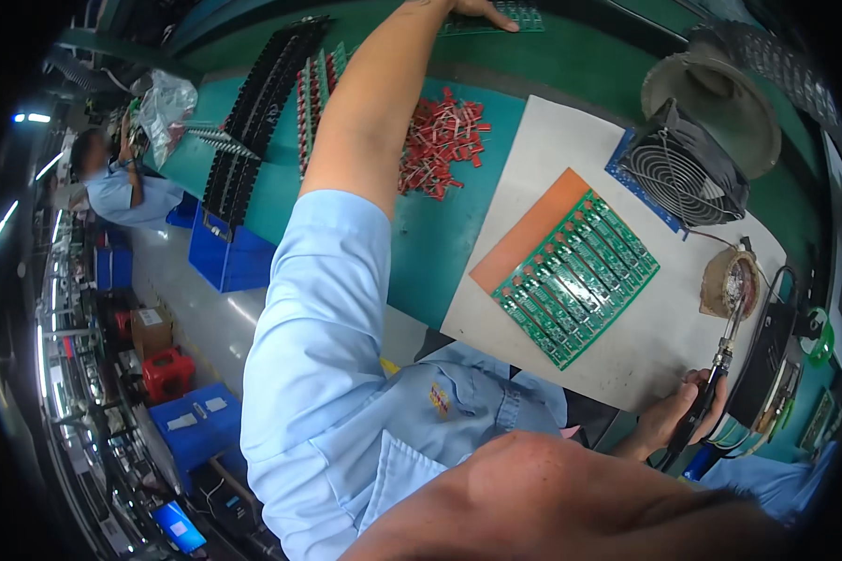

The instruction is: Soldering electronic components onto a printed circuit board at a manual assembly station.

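My left arm reaches far across the bench, and my left hand (482,9) is at the top edge with its thumb on a green circuit board (524,19); part of the hand is cut off. At the right, my right hand (669,416) is wrapped round the black handle of a soldering iron (700,407). The iron's tip points up into a round, crusted brownish dish (720,280). Between the hands, a green panel of circuit boards (580,290) with rows of parts lies on an orange-brown sheet (533,229) over a pale board (496,280).
A pile of red two-legged components (444,140) lies on the green mat (430,252), beside black slotted racks (257,112). A fan (688,173) stands at the far right near a wide duct (748,103). Blue bins (225,252) are to the left, where another person (122,182) works.
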`<state>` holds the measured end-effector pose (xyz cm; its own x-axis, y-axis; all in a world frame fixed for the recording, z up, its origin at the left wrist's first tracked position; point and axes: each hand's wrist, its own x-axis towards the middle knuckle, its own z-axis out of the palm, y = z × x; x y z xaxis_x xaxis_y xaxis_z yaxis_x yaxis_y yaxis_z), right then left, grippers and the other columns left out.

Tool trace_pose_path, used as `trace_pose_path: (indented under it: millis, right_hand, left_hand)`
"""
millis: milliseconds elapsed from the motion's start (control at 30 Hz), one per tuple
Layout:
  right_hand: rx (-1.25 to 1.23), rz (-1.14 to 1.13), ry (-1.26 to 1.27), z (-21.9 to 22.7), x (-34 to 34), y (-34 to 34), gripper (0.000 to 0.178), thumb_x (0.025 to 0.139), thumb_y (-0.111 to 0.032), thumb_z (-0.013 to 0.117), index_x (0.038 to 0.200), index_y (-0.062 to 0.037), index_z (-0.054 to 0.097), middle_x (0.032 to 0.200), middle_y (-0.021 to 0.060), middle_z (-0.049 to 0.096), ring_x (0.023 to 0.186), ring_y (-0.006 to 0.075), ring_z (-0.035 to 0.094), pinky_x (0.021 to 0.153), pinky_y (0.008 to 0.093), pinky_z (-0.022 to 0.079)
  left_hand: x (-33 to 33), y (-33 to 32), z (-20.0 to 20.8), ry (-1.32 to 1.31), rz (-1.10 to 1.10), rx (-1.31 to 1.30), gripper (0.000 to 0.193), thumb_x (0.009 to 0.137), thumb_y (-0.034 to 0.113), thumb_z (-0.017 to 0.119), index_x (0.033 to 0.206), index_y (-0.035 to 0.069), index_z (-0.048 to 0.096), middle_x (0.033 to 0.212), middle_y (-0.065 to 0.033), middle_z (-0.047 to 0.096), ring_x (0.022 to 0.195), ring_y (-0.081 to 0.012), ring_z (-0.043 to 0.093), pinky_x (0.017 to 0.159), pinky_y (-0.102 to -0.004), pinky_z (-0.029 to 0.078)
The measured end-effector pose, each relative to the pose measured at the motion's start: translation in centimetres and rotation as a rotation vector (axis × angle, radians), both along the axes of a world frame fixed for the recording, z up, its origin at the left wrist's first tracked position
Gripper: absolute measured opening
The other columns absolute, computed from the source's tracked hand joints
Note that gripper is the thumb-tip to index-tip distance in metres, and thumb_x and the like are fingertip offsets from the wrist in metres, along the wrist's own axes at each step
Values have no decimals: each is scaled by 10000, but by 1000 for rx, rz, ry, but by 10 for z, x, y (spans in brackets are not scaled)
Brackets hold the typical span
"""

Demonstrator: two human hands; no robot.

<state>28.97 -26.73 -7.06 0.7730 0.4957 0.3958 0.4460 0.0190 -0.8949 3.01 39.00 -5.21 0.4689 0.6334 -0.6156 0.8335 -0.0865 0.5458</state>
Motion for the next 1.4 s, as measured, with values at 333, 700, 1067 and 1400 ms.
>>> trace_pose_path:
  millis: [333,700,1067,1400]
  right_hand:
    - [-16,37,-14,5,-7,8,456,1008,-175,662,1416,8,577,1180,173,699,1020,227,657,953,341,520]
    - [-40,76,-82,4,-3,9,422,1030,-149,662,1408,24,589,1231,181,704,1084,231,672,987,338,523]
    - [3,80,-30,6,-4,13,417,1044,-163,656,1407,30,588,1248,197,696,1094,239,675,993,335,530]
    - [-18,70,7,9,-7,13,421,1048,-166,653,1412,33,584,1261,204,691,1118,241,676,997,335,532]
  left_hand:
    - [15,-51,33,96,58,764,723,809,520,843,1291,18,646,1197,-198,735,1084,-421,699,971,-533,519]
    - [-115,-226,220,-112,-372,1521,147,904,152,678,989,40,634,968,-179,701,915,-411,658,819,-489,514]
    - [-340,-401,251,440,-105,1583,212,937,141,636,1101,121,769,1085,-43,766,928,-286,713,820,-388,550]
    - [-414,-367,164,596,59,1311,220,942,131,597,1076,57,755,1098,-72,755,980,-333,699,866,-407,545]
